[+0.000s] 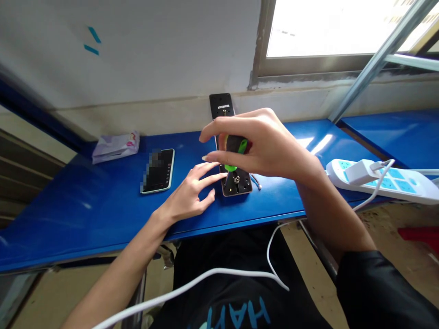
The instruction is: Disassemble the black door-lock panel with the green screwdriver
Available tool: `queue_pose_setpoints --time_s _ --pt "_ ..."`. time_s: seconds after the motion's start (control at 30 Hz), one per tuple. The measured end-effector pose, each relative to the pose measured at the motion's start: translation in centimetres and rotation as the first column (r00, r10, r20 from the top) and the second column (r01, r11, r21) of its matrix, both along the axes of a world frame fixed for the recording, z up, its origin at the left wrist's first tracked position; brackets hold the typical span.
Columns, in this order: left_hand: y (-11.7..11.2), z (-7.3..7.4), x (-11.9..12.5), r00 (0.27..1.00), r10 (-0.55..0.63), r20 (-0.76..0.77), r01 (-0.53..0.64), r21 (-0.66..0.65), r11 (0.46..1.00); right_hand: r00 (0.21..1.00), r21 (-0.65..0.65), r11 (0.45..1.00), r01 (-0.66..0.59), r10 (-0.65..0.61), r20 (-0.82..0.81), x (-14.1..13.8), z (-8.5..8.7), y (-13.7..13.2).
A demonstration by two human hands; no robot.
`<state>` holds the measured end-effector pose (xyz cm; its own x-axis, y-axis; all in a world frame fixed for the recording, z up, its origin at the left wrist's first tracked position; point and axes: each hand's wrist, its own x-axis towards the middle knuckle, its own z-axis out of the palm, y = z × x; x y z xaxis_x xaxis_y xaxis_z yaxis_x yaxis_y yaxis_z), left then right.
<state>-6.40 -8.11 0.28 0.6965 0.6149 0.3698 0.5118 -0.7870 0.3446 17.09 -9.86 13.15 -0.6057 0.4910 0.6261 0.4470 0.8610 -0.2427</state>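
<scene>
A black and green screwdriver (pixel 238 146) stands upright at mid-frame, its tip down on a long black panel (pixel 236 183) that lies on the blue counter (pixel 103 214). The right hand (pixel 270 146) is closed around the screwdriver's handle from above. The left hand (pixel 187 196) is open, fingers spread, with its fingertips at the panel's near left edge. To the left lies a phone (pixel 158 170), and beyond it, toward the upper left, a tissue packet (pixel 115 145). At the right edge sits a white power strip (pixel 394 185) with a charger (pixel 362 171) plugged in; its white cable (pixel 206 278) trails across the lower frame.
</scene>
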Motion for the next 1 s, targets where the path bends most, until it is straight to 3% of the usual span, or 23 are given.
queue_pose_setpoints --time_s 0.17,0.37,1.0 --pt "-0.1 0.0 0.0 1.000 -0.018 0.022 0.017 0.032 0.999 0.999 -0.003 0.999 -0.047 0.047 0.001 -0.3 -0.1 -0.5" --pt "-0.1 -0.1 0.0 1.000 -0.014 -0.001 0.014 0.034 0.999 0.999 0.026 0.999 0.022 -0.023 0.047 -0.2 -0.1 -0.1" --pt "-0.1 0.0 -0.1 0.998 -0.045 0.041 0.046 -0.008 0.999 0.993 0.007 0.999 0.034 -0.033 -0.110 0.8 -1.1 -0.5"
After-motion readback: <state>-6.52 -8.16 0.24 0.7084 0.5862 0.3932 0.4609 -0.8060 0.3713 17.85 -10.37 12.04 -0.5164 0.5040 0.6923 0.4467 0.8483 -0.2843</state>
